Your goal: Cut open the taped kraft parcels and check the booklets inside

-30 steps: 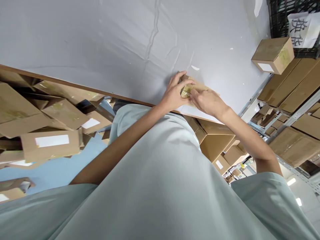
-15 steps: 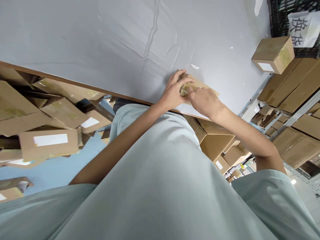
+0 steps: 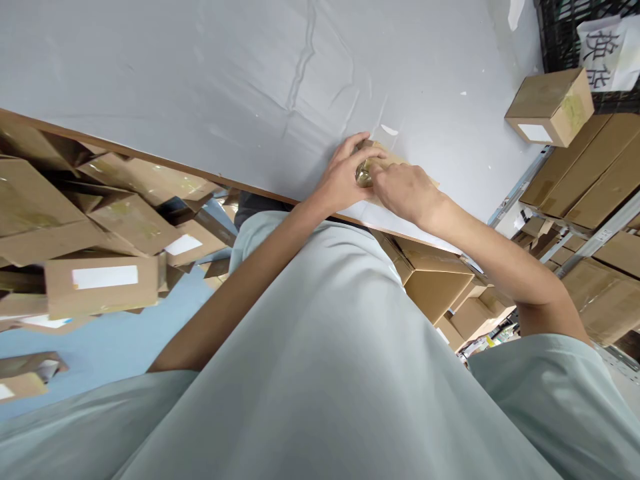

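A small box (image 3: 399, 155) is seen lying on a grey surface (image 3: 175, 80), close to its near edge and partly covered by two bare hands. Shiny tape (image 3: 363, 176) is visible on the end facing left. That end is held by the left hand (image 3: 344, 175), its fingers curved around it, with the tape framed between them. The right hand (image 3: 407, 192) is laid over the near side of the box, its fingers bunched at the tape; whether anything is pinched there cannot be told. Just beyond the box, a white scrap (image 3: 389, 130) is seen on the surface.

Farther off, near the right edge, a taped carton (image 3: 543, 100) with a white label is placed beside a black crate (image 3: 563, 30), to which a handwritten sign (image 3: 607, 53) is attached. Shelves to the right are filled with large cartons (image 3: 570, 163). At lower left, below the surface's edge, a jumbled heap of cartons (image 3: 120, 223) is seen. The lower middle is filled by a pale green shirt (image 3: 325, 373).
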Action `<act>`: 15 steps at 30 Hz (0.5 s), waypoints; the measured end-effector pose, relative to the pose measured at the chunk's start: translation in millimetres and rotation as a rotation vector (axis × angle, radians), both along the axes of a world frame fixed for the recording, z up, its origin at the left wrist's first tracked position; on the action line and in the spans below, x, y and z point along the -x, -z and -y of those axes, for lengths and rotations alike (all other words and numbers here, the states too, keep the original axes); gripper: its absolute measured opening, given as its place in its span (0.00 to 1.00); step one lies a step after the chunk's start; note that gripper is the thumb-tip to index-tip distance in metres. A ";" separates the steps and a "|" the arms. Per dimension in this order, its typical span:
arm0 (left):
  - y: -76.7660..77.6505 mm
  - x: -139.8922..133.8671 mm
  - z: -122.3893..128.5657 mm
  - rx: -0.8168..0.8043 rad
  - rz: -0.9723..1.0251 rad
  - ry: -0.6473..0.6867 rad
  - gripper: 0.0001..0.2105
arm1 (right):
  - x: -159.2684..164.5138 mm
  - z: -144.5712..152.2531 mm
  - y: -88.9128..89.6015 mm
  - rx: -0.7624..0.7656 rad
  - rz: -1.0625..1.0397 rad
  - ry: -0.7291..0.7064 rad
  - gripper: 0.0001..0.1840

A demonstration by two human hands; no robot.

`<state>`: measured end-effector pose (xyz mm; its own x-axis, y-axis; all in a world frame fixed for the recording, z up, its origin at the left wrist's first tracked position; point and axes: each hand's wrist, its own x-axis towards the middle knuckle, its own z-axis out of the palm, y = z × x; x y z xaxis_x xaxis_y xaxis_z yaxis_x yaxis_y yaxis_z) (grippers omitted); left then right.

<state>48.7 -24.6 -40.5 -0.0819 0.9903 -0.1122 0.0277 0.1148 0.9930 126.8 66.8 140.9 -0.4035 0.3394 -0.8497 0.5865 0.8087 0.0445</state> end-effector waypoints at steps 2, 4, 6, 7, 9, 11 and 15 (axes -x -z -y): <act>0.4 -0.2 0.3 0.010 -0.011 -0.003 0.28 | -6.3 0.0 3.1 -0.014 -0.024 -0.014 0.25; 0.7 0.5 0.2 0.016 -0.018 0.001 0.29 | -14.8 -0.8 6.1 -0.020 -0.019 -0.023 0.25; 0.7 1.9 -0.4 0.013 -0.036 0.015 0.32 | -25.6 -1.7 6.9 -0.015 0.053 -0.015 0.24; 0.5 2.7 -0.7 0.009 -0.050 0.024 0.33 | -31.7 -1.8 6.3 -0.014 0.102 -0.006 0.23; -0.1 4.3 -1.4 0.001 -0.076 0.043 0.35 | -45.0 -1.5 3.4 -0.021 0.176 0.010 0.23; -0.7 6.2 -1.7 -0.001 -0.089 0.058 0.36 | -59.6 -0.8 -0.5 -0.048 0.205 0.018 0.23; -2.0 9.3 -1.3 0.015 -0.088 0.076 0.37 | -97.3 -1.5 -7.3 -0.053 0.290 0.034 0.22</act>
<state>39.4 -23.3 -38.4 -0.0171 0.9923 -0.1229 0.1236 0.1241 0.9845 224.1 68.4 148.2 -0.1342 0.3961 -0.9083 0.5701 0.7806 0.2562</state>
